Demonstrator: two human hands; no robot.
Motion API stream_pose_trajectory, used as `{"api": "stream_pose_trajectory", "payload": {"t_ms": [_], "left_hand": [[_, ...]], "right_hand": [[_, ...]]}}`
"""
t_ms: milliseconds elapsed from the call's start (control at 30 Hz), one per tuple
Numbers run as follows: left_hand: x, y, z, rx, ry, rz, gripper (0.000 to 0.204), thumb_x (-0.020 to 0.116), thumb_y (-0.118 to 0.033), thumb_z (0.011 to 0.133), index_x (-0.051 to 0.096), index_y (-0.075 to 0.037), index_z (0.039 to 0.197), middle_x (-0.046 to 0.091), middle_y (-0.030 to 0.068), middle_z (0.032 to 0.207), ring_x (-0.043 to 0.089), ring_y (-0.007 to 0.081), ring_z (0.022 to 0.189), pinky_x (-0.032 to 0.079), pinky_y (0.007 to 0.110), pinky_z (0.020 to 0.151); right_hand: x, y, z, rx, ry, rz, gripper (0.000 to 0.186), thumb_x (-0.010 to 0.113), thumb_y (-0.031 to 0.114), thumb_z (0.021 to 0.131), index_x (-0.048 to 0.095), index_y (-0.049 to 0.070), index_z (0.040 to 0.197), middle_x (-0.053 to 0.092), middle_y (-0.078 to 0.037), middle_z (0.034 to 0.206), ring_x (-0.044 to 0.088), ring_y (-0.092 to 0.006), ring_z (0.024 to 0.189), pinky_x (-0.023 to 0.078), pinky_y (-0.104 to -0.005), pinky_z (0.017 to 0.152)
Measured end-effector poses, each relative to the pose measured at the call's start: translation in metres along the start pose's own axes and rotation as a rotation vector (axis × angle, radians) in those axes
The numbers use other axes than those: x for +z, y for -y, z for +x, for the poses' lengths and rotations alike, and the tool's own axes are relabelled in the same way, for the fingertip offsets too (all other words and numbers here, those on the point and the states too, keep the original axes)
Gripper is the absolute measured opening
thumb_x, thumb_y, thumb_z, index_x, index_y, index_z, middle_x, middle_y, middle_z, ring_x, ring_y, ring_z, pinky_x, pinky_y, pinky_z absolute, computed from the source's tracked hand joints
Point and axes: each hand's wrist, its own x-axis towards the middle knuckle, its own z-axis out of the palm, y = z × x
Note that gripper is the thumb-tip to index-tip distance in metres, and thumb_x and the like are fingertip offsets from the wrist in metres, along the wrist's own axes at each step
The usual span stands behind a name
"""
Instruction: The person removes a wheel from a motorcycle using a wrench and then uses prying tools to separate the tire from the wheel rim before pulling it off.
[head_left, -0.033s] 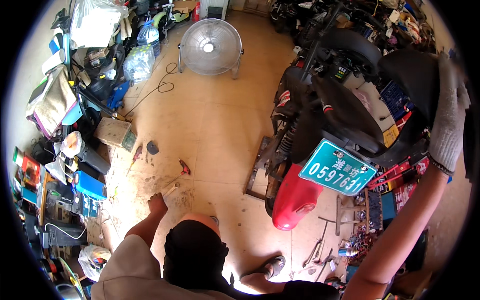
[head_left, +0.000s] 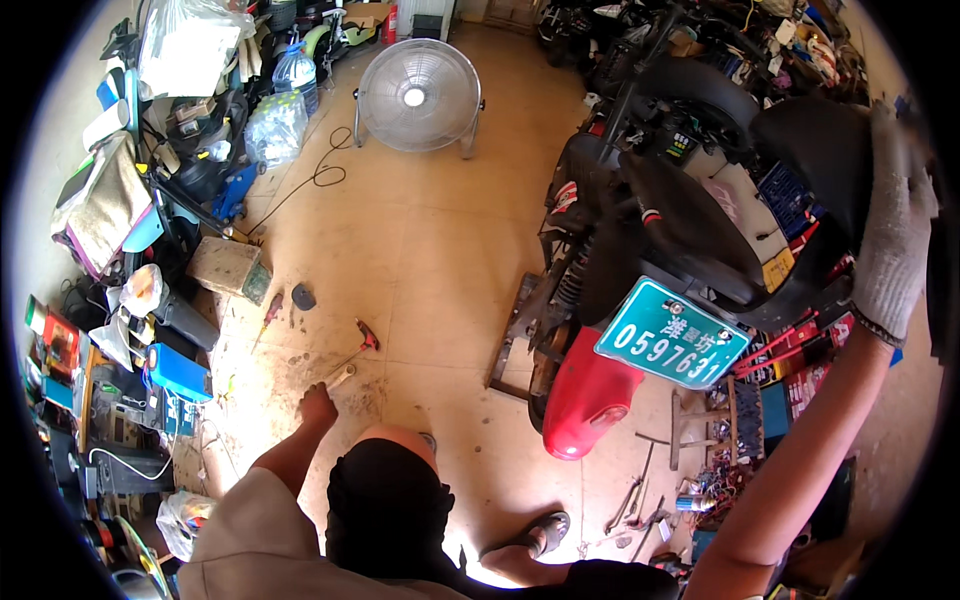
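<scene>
My left hand (head_left: pixel 316 405) is low at the left, fingers curled beside a short light-coloured stick (head_left: pixel 342 375) and a red T-handled tool (head_left: pixel 366 335); what it grips, if anything, is unclear. My right hand (head_left: pixel 895 215), in a grey knit glove, reaches up at the far right with fingers stretched out against a black padded seat (head_left: pixel 810 150). Below it is a two-wheeler's long black seat (head_left: pixel 690 225), with a teal plate (head_left: pixel 672 330) and a red rear mudguard (head_left: pixel 585 405).
A round metal fan (head_left: pixel 418 95) stands ahead, its cord looping leftward. Cluttered parts, bags and a blue battery (head_left: pixel 178 365) line the left wall; a stone block (head_left: pixel 225 265) sits nearby. Hand tools (head_left: pixel 630 500) lie at the lower right. A metal frame (head_left: pixel 505 350) is under the two-wheeler.
</scene>
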Motion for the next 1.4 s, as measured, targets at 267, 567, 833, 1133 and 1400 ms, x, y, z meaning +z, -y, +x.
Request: {"api": "stream_pose_trajectory", "payload": {"t_ms": [267,567,833,1133,1400], "left_hand": [[-0.101,-0.205,0.072,0.529,0.105,-0.85,0.039,0.075,-0.021,0.096,0.07,0.001,0.127,0.077,0.0238,0.1,0.076,0.0328,0.092,0.06,0.043,0.081],[-0.336,-0.389,-0.062,0.543,0.639,-1.183,0.04,0.072,-0.028,0.106,0.067,0.0,0.134,0.074,0.0116,0.121,0.071,0.021,0.11,0.059,0.037,0.095],[-0.24,-0.422,-0.11,-0.037,0.671,-1.488,0.032,0.067,-0.029,0.105,0.07,-0.004,0.124,0.074,0.011,0.112,0.07,0.0274,0.1,0.057,0.048,0.09],[-0.038,-0.399,-0.159,-0.596,0.771,-1.373,0.038,0.064,-0.041,0.103,0.064,-0.008,0.122,0.065,0.0149,0.101,0.068,0.0349,0.077,0.057,0.05,0.065],[-0.017,-0.421,-0.164,-0.642,0.928,-1.494,0.059,0.059,-0.052,0.106,0.053,-0.008,0.145,0.06,0.0229,0.129,0.07,0.0458,0.104,0.062,0.059,0.08]], "right_hand": [[-0.006,0.058,-0.021,0.012,-0.106,-0.088,0.039,0.059,0.035,0.111,0.079,0.005,0.126,0.08,-0.016,0.118,0.075,-0.0252,0.108,0.055,-0.0361,0.1],[-0.032,0.065,-0.069,-0.222,-0.209,-0.089,0.043,0.073,0.017,0.098,0.068,0.002,0.138,0.066,-0.025,0.141,0.063,-0.0444,0.132,0.048,-0.049,0.116],[-0.048,0.032,-0.314,0.617,0.191,0.216,0.061,0.068,0.015,0.101,0.05,-0.005,0.156,0.066,-0.028,0.145,0.069,-0.0377,0.132,0.054,-0.0427,0.112],[-0.025,0.041,-0.449,1.057,0.885,0.173,0.075,0.064,0.027,0.096,0.043,0.001,0.163,0.069,-0.024,0.143,0.069,-0.0391,0.13,0.055,-0.0455,0.109],[-0.004,0.039,-0.499,1.051,0.656,0.54,0.075,0.055,-0.002,0.093,0.033,-0.005,0.165,0.064,-0.026,0.149,0.066,-0.0322,0.135,0.052,-0.0401,0.114]]}}
